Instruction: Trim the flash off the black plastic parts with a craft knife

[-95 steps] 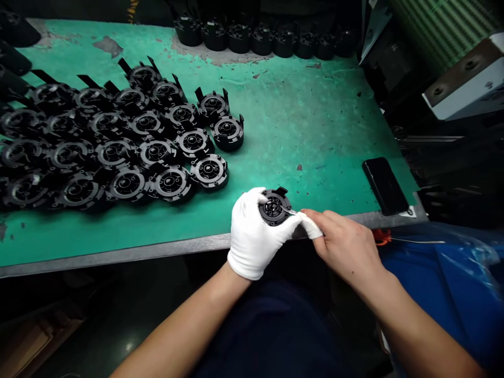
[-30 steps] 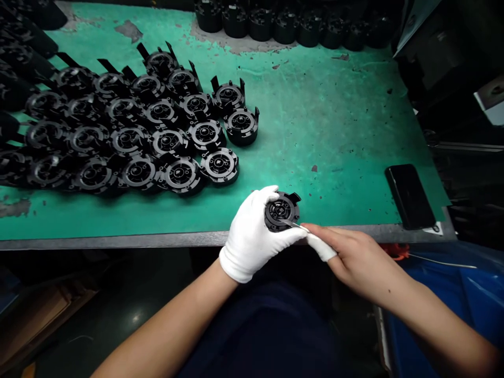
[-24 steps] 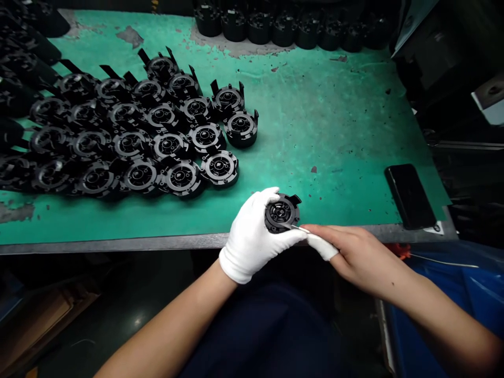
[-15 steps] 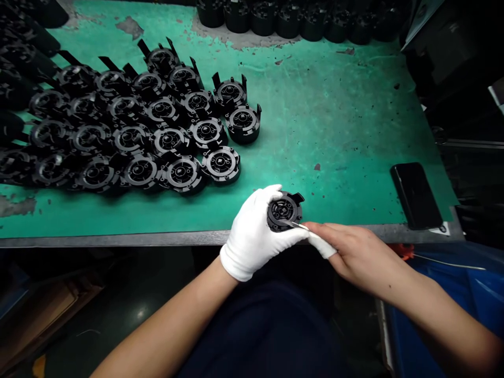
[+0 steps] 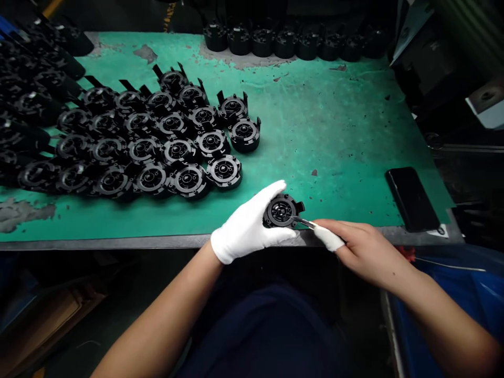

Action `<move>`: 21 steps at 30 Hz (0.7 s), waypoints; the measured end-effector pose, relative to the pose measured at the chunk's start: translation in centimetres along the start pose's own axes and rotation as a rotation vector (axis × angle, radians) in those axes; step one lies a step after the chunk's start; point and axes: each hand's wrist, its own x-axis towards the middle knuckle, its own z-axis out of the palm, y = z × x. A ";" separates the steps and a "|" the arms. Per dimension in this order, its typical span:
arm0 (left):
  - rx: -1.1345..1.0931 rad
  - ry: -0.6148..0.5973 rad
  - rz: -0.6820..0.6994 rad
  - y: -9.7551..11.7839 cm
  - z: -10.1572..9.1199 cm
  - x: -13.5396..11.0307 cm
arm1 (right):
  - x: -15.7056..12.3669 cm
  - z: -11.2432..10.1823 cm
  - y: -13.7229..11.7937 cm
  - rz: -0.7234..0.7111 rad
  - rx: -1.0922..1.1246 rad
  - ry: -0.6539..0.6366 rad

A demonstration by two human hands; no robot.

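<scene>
My left hand (image 5: 250, 223), in a white glove, curves its fingers and thumb around a round black plastic housing (image 5: 281, 211) at the table's front edge. The housing's ringed, slotted face is turned up, and a tab sticks out on its right. In my right hand (image 5: 354, 239), bare but for a white cover on the thumb, is a small knife (image 5: 303, 221) with a thin pointed blade. Its tip meets the lower right of the housing's face; whether it touches, I cannot tell. My fingers hide most of the knife's handle.
Several rows of similar black housings (image 5: 189, 179) stand on the green table (image 5: 334, 142) at left. More black cylindrical parts (image 5: 262, 43) line the back edge. A black phone (image 5: 412, 199) lies at the right front corner. Blue plastic (image 5: 468, 294) sits below the table's right end.
The camera view has tilted up a little. My left hand's thumb and fingers have spread wider around the housing. The knife's tip has drawn back to the right across the housing.
</scene>
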 end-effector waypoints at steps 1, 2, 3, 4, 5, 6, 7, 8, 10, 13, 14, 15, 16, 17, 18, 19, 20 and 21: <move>0.003 -0.007 -0.006 0.0 -0.1 0.1 | 0.2 0.0 -0.1 -0.003 -0.001 -0.022; 0.008 -0.023 -0.010 0.0 -0.1 0.2 | 0.4 -0.1 -0.1 -0.011 0.007 -0.062; 0.013 -0.049 -0.010 0.0 -0.3 0.3 | 0.7 -0.5 -0.1 -0.023 0.020 -0.110; 0.017 -0.081 -0.001 0.0 -0.4 0.4 | 0.9 -1.1 -0.1 -0.035 0.036 -0.156; 0.021 -0.113 0.015 0.0 -0.6 0.5 | 1.1 -1.7 0.0 -0.042 0.052 -0.192; 0.026 -0.131 0.037 -0.1 -0.8 0.5 | 1.1 -2.4 0.2 -0.040 0.072 -0.214; 0.029 -0.116 0.061 -0.2 -0.8 0.5 | 1.1 -3.1 0.4 -0.031 0.098 -0.223; 0.030 -0.047 0.080 -0.3 -0.8 0.5 | 0.9 -3.6 0.8 -0.018 0.131 -0.221; 0.005 0.247 0.084 -0.4 -0.4 0.2 | 0.3 -4.2 1.7 0.017 0.195 -0.176; -0.018 0.616 0.018 -0.3 0.8 -0.2 | -0.4 -3.7 2.9 0.061 0.238 -0.039; 0.019 0.617 0.004 -0.2 1.3 -0.2 | -0.4 -3.4 3.1 0.066 0.238 -0.004; 0.076 0.570 0.003 -0.1 1.6 -0.1 | -0.2 -2.9 3.2 0.065 0.234 0.015; 0.140 0.509 0.008 0.0 1.9 0.1 | 0.1 -2.5 3.1 0.058 0.222 0.020; 0.194 0.462 0.016 0.1 2.2 0.3 | 0.5 -2.1 2.8 0.046 0.200 0.015; 0.227 0.433 0.023 0.1 2.3 0.4 | 0.9 -1.8 2.5 0.032 0.168 0.007; 0.241 0.413 0.029 0.1 2.4 0.6 | 1.4 -1.5 2.1 0.015 0.127 0.000; 0.241 0.402 0.032 0.1 2.4 0.7 | 1.8 -1.3 1.8 -0.006 0.079 -0.005; 0.233 0.394 0.030 0.1 2.5 0.7 | 2.2 -1.1 1.5 -0.027 0.029 -0.007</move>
